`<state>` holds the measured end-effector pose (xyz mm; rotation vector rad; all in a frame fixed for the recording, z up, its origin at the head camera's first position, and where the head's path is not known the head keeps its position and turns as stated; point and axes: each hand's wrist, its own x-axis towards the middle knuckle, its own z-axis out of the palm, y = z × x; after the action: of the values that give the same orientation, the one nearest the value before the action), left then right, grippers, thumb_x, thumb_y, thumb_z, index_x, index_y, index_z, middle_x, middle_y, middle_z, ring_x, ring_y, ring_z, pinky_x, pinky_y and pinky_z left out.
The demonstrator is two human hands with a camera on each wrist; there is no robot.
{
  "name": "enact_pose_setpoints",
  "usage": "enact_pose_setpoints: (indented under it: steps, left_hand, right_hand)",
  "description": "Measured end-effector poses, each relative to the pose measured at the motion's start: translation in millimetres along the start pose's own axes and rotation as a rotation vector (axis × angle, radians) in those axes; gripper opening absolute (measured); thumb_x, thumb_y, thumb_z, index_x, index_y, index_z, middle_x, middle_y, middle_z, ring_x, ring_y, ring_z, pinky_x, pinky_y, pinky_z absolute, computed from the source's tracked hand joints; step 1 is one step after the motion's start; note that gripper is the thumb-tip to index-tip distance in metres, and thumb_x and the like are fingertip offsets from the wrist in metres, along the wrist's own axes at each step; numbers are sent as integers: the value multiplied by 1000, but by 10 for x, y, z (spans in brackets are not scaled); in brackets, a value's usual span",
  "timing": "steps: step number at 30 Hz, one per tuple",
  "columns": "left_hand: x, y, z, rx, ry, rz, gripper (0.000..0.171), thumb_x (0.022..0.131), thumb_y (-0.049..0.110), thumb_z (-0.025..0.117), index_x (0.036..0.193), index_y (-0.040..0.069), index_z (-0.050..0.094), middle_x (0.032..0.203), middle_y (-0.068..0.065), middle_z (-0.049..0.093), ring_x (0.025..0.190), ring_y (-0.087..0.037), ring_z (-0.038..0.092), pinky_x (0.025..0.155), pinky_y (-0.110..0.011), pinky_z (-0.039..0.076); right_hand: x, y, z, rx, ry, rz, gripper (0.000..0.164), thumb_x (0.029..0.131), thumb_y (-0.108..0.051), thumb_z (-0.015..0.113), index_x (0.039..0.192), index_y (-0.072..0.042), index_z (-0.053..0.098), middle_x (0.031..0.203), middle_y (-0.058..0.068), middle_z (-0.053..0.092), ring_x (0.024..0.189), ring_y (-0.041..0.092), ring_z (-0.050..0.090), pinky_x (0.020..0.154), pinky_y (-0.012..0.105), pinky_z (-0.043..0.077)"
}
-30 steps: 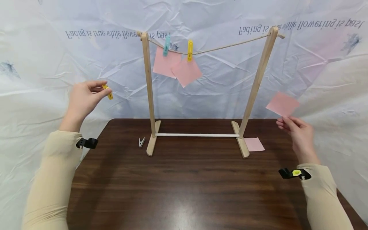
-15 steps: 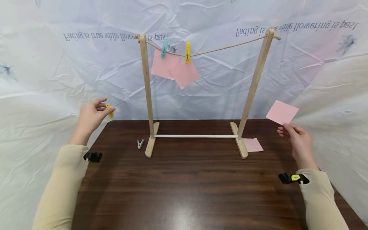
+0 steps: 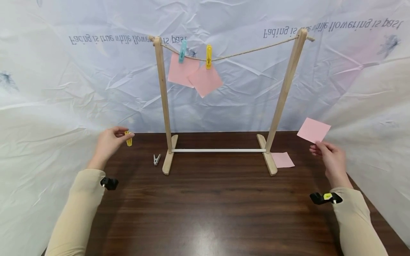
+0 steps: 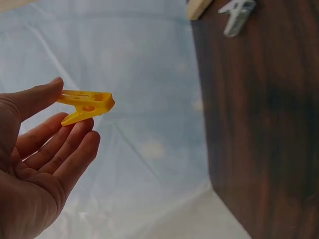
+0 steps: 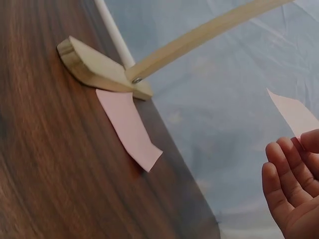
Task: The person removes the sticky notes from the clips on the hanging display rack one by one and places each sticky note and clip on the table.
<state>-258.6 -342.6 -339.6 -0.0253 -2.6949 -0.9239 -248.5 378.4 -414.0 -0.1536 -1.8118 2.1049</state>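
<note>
My left hand pinches a yellow clothespin between thumb and fingers, above the table's left back corner. On the right, my right hand holds a pink paper square by its lower corner, raised beside the wooden rack. From the rack's sagging rope hang two pink papers: one under a teal clothespin, the other under a second yellow clothespin. The two hanging papers overlap. A grey-white clothespin lies on the table left of the rack's foot.
The wooden rack stands at the back of the dark table, a white rod joining its feet. Another pink paper lies on the table by the right foot. A printed white sheet hangs behind.
My left hand has come down and to the right with the yellow clothespin. My right hand has lowered slightly, and its pink paper has tilted and dropped a little.
</note>
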Motion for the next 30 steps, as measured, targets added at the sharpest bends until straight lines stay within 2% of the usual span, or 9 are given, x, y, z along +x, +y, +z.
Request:
enact_pose_setpoints:
  steps: [1,6,9,11,16,19,25,28,30]
  left_hand:
    - [-1,-25,29,-1,-8,-7,63,97,49,64,133,-3,61,120,-28,66,108,-42,63,83,-55,53]
    - [21,-157,179,-1,-40,-10,59,98,46,65,129,-3,64,116,-28,68,104,-42,64,83,-55,53]
    - [26,-226,260,13,-60,-16,57,98,44,66,128,-4,64,115,-28,68,103,-41,65,83,-55,52]
    - [22,-264,311,25,-79,-32,57,98,45,66,127,-4,64,116,-27,68,103,-41,64,84,-54,53]
    - [-9,-309,414,19,-134,-70,56,98,41,66,128,-6,63,120,-29,65,107,-43,62,86,-55,52]
    - [-25,-321,456,28,-163,-87,56,99,39,66,130,-8,61,121,-31,63,107,-45,62,86,-57,52]
    - [-22,-394,521,77,-195,-86,58,99,40,66,127,-10,62,120,-31,64,106,-46,62,84,-57,53]
    - [-11,-436,557,75,-211,-93,56,99,40,66,127,-9,63,119,-30,65,103,-44,63,81,-54,54]
    - [-2,-459,581,69,-223,-101,56,99,40,65,127,-9,63,118,-30,65,100,-42,65,79,-51,56]
  right_hand:
    - [1,8,-14,-25,6,10,8,98,-20,68,96,-17,74,79,-7,74,68,4,70,62,14,55]
    - [-2,55,-74,-144,20,67,14,99,-28,66,103,-14,68,78,-10,72,67,2,68,63,13,53]
    - [-3,81,-108,-194,2,89,21,100,-29,65,108,-10,65,78,-11,72,68,1,68,63,13,53]
    - [-1,96,-133,-215,-16,95,20,100,-29,65,107,-11,65,78,-11,72,68,1,68,63,13,54]
    - [21,139,-192,-217,-67,103,8,100,-27,66,96,-22,70,78,-11,73,69,3,70,63,16,55]
    - [39,170,-221,-225,-104,105,10,100,-26,66,92,-25,72,77,-10,73,70,3,70,64,17,56]
    - [52,235,-282,-372,-167,127,14,102,-31,62,91,-32,70,78,-13,73,72,2,70,67,17,55]
    - [56,262,-309,-451,-178,132,14,103,-35,60,99,-25,68,79,-15,73,73,1,70,67,17,54]
    - [66,276,-319,-511,-187,126,27,103,-37,58,111,-12,67,80,-17,72,73,0,68,67,17,54]
